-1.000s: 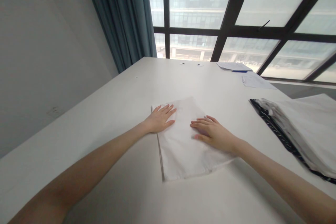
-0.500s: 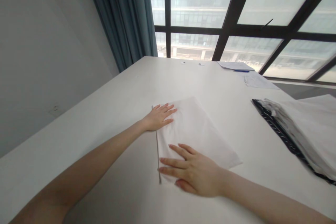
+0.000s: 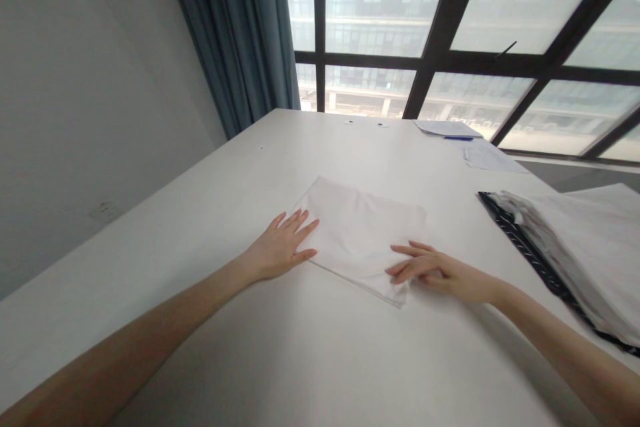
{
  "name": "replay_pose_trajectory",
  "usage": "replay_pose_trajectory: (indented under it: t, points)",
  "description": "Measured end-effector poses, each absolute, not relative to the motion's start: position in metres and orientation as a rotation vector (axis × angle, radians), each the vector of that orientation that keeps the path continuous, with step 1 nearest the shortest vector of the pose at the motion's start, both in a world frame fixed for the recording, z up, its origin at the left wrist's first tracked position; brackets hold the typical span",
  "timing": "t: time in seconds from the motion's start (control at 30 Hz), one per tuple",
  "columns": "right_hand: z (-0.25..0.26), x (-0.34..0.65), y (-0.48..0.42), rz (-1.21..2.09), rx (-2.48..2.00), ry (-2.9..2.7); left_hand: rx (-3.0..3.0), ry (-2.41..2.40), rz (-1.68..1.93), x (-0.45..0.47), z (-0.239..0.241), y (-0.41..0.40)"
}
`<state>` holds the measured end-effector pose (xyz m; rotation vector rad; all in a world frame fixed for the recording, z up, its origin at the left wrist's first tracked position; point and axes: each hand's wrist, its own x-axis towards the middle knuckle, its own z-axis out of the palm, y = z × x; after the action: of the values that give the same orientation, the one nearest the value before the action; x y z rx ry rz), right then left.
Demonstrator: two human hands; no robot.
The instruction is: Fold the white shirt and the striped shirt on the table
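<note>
**Left hand and right hand on a thin white four-cornered cloth**

The thin white four-cornered cloth lies between the two hands, flat apart from slight ripples, on a broad smooth white table. The left hand is palm down with its fingers spread, the fingertips over the cloth's left edge. The right hand is loosely bent, its fingertips at the cloth's nearest corner; whether its thumb pinches the fabric cannot be told. One corner points away beyond the left hand's fingertips, and another lies just beyond the right hand.

Well to the right of the right hand is a flat layered pile of white fabric, with a black strip bearing white marks along the side facing that hand. Far beyond the right hand are a white sheet of paper, a slim blue pen at its near edge, and a second white sheet nearer the hand. Far ahead of the left hand hangs a pleated blue-grey fabric curtain, beside a large dark-framed glass window. A plain grey wall stands to that hand's left.
</note>
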<state>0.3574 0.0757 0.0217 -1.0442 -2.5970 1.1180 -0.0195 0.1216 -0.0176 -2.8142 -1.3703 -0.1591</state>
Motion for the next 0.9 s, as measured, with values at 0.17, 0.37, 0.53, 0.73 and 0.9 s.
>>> replay_pose_trajectory:
  t: [0.17,0.37,0.53,0.73,0.9]
  points:
    - [0.017,0.358,0.081,0.866,-1.474,-2.152,-2.855,-1.276,-0.273,-0.019,-0.005,0.097]
    - [0.002,0.312,0.072,0.301,-1.359,-2.352,-2.929,-1.165,-0.398,-0.016,-0.008,0.117]
    - [-0.014,0.303,0.065,0.11,-1.43,-2.622,-3.046,-1.121,-0.145,-0.017,-0.015,0.125]
    - [-0.016,0.321,0.059,0.114,-1.488,-2.673,-3.034,-1.161,-0.056,-0.021,-0.013,0.117]
    - [-0.017,0.326,0.054,0.141,-1.474,-2.634,-2.852,-1.482,-0.297,-0.024,-0.025,0.118]
